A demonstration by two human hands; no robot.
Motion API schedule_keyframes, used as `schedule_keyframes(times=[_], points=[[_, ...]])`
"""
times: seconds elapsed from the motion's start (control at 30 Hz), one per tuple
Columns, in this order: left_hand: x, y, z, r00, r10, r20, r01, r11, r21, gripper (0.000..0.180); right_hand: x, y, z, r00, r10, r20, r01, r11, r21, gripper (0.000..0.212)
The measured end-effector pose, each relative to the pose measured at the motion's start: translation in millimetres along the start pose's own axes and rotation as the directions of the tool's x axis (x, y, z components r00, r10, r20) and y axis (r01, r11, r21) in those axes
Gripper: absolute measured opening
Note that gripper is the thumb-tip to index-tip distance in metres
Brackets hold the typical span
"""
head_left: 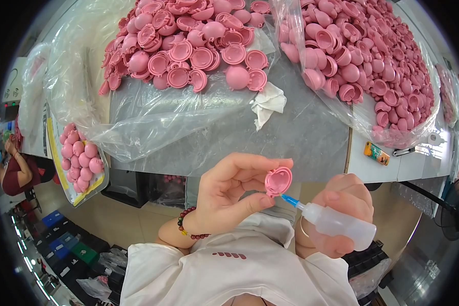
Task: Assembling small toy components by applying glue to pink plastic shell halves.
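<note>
My left hand point(227, 191) pinches a small pink plastic shell point(278, 179) between thumb and fingers, its hollow side facing up toward me. In my right hand point(349, 204) is a white squeeze bottle point(339, 224), tilted, with a blue dispensing tip point(290, 200). That tip touches or nearly touches the shell's lower edge, by its hinge; I cannot tell if any liquid is coming out. Beyond my hands, a heap of open hinged pink shells point(188, 51) lies on plastic sheeting on the grey table point(199, 153).
Another big heap of pink shells point(362, 56) fills a clear bag at the right. A tray point(75, 204) of closed pink balls point(81, 160) stands at the left edge. A crumpled white tissue point(269, 103), an orange-green packet point(376, 153) and a stapler-like tool point(404, 151) lie around. Another person point(18, 171) sits far left.
</note>
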State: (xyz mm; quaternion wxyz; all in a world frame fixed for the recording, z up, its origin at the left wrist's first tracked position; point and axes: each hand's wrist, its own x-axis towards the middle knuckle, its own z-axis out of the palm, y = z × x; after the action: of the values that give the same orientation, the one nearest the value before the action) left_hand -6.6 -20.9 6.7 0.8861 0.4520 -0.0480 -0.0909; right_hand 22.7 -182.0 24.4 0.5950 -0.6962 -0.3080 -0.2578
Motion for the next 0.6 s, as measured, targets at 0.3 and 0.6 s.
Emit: schedule_keyframes(times=[0.3, 0.6], points=[[-0.1, 0.7, -1.5, 1.000, -0.008, 0.026, 0.008, 1.000, -0.003, 0.041, 5.1, -0.2, -0.8, 1.000, 0.030, 0.001, -0.030, 0.999, 0.017, 0.057], [0.7, 0.6, -3.0, 0.999, 0.006, 0.037, -0.006, 1.000, 0.015, 0.042, 5.3, 0.7, 4.0, 0.988, 0.035, -0.153, -0.042, 0.998, -0.042, 0.058]])
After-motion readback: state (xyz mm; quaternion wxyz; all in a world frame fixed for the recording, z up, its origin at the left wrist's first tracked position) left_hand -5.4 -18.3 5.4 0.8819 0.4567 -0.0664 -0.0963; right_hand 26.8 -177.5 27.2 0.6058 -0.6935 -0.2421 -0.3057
